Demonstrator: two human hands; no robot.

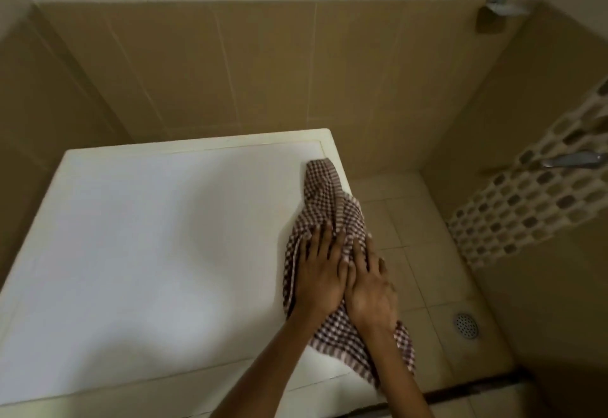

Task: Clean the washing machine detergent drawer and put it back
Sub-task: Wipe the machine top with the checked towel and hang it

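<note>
A brown-and-white checked cloth (332, 200) lies crumpled along the right edge of the white washing machine top (158, 253), and its lower end hangs over the front right corner. Both of my hands rest palm down on it, side by side. My left hand (319, 273) lies with fingers stretched over the cloth. My right hand (370, 292) presses beside it, fingers bunching a fold. No detergent drawer is in view.
Tan tiled walls stand behind and to the left of the machine. To its right is a beige tiled floor with a round metal drain (466, 325). A white perforated mat (539, 194) hangs on the right wall near a metal tap (572, 159).
</note>
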